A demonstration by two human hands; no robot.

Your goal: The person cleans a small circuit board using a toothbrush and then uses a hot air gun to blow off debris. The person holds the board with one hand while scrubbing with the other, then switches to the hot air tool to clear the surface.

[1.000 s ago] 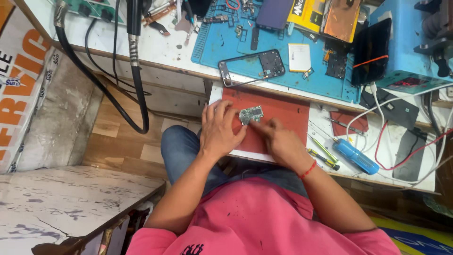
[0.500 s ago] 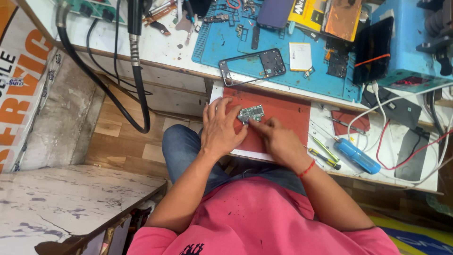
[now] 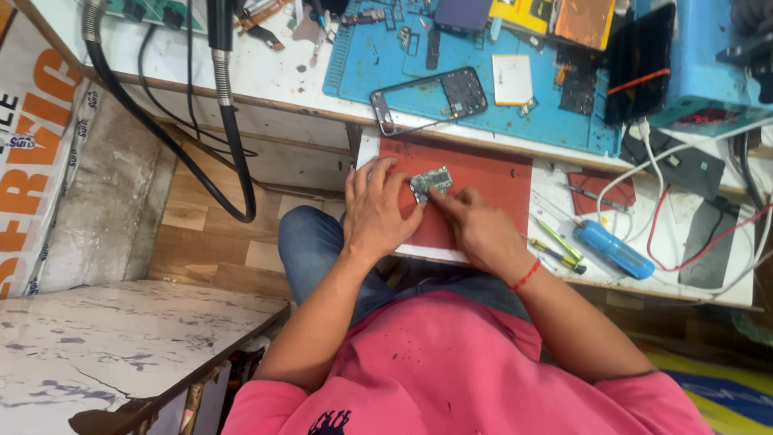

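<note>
Two hands work on one small circuit board (image 3: 431,183), which lies on a red mat (image 3: 491,181) at the near edge of the surface (image 3: 282,76), just below a blue work mat (image 3: 531,121). Left hand (image 3: 377,211): spread flat on the red mat, fingers loosely extended, fingertips touching the board's left edge and pinning it; it grips nothing. Right hand (image 3: 479,229): mostly curled, index finger extended so its tip meets the board's lower right corner; whether a fine tool is pinched under the fingers cannot be told, as the grip is hidden from above. Judgement on doing this step well: keep the left fingertips on the board's edge only, clear of the components, with even downward pressure so the board does not skate on the mat; let the heel of the right hand rest on the mat for steadiness, and apply force in small amounts rather than levering hard, since a board this thin would likely flex or jump. Surroundings: an opened phone frame (image 3: 427,98) lies on the blue mat just above the red one; a blue cylindrical tool (image 3: 613,249) and thin screwdrivers (image 3: 555,246) lie to the right, near the right wrist, which wears a red thread band (image 3: 526,276). Black hose (image 3: 229,137) hangs off the surface at left, well apart from the work.
</note>
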